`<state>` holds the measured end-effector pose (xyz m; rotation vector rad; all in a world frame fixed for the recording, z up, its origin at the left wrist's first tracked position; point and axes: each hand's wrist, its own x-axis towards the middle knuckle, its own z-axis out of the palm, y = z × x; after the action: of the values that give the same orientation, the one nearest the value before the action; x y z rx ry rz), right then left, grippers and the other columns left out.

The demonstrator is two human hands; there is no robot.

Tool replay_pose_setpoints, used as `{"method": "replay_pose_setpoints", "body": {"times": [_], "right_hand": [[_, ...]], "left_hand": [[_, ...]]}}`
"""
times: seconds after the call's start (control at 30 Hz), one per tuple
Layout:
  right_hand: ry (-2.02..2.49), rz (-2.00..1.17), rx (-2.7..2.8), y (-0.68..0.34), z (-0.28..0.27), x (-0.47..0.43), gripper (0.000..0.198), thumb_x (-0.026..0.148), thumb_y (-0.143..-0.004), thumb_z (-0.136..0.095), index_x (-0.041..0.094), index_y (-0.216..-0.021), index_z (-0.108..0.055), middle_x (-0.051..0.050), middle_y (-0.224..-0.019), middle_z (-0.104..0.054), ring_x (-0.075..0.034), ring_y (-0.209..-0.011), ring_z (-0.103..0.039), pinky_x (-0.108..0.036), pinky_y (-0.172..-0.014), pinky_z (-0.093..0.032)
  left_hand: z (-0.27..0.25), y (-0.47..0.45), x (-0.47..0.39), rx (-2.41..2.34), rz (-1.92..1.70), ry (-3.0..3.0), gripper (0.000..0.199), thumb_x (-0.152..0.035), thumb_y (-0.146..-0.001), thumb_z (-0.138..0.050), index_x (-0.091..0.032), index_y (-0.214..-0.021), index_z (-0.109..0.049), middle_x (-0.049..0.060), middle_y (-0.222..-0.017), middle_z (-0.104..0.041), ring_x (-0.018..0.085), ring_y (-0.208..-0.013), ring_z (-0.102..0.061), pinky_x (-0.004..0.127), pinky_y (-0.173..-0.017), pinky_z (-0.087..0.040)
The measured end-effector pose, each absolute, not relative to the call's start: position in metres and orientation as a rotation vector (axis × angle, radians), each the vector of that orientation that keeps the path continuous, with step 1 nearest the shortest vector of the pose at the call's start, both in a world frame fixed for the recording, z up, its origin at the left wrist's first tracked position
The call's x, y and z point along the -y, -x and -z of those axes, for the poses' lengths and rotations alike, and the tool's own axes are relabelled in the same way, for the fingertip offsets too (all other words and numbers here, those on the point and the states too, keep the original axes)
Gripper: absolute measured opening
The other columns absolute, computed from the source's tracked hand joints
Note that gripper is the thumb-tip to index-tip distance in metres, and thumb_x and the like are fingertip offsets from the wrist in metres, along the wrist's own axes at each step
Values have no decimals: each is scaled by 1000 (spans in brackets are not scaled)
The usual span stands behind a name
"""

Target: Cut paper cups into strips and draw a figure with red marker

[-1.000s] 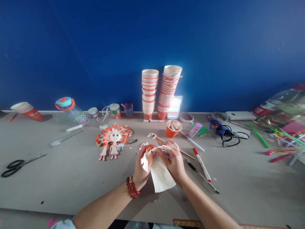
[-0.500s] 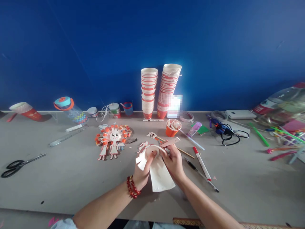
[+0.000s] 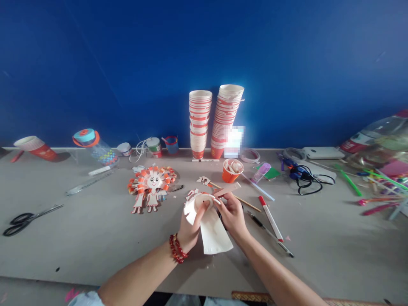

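A paper cup cut open into flaps (image 3: 216, 238) is between my hands, its pale inside facing up and one wide flap hanging toward me. My left hand (image 3: 191, 227), with red beads at the wrist, grips it from the left, the thumb pressed inside on the cup's base. At the right edge, my right hand (image 3: 232, 212) is closed with its fingertips pinching the cup's rim. A pinkish strip (image 3: 228, 190) sticks out above those fingers. Dark curved bits show beside the right hand; I cannot make out what they are. Cut paper scraps (image 3: 203, 180) lie just beyond.
Paper dolls (image 3: 153, 185) lie left of my hands, black scissors (image 3: 24, 219) farther left. Two cup stacks (image 3: 200, 123) stand by the blue wall, an orange cup of scraps (image 3: 232, 172) before them. A red-capped marker (image 3: 270, 219), pen (image 3: 270, 233) and glue gun (image 3: 296, 171) lie right.
The cut cup has tilted slightly, and its hanging flap has shifted a little up and to the left. Both hands keep their hold; the right fingers have moved slightly at the rim.
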<state>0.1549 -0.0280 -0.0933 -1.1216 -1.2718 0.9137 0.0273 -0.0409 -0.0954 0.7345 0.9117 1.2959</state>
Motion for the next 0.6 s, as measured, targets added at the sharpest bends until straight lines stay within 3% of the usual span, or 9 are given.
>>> {"method": "replay_pose_setpoints", "body": {"times": [0.23, 0.4, 0.6], "right_hand": [[1086, -1216, 1034, -152, 96, 30, 21, 40, -84, -66, 19, -80, -64, -1, -69, -61, -15, -61, -52, -24, -57, -42], [1054, -1360, 940, -152, 90, 30, 26, 44, -82, -69, 19, -77, -63, 2, -61, -56, -12, -54, -49, -22, -51, -39], [1025, -1260, 1017, -152, 91, 31, 25, 40, -78, -74, 20, -90, -66, -2, -80, -68, -17, -69, -60, -26, -62, -47]], "left_hand": [[91, -28, 41, -892, -1193, -559, 36, -37, -72, -79, -17, -101, -69, 8, -94, -73, 22, -82, -70, 34, -79, -56], [87, -26, 39, -876, -1153, -516, 34, -36, -71, -81, -17, -97, -69, 7, -90, -73, 24, -88, -70, 33, -83, -54], [90, -27, 39, -866, -1222, -679, 37, -38, -76, -76, -16, -104, -68, 10, -99, -72, 26, -94, -68, 36, -88, -52]]}}
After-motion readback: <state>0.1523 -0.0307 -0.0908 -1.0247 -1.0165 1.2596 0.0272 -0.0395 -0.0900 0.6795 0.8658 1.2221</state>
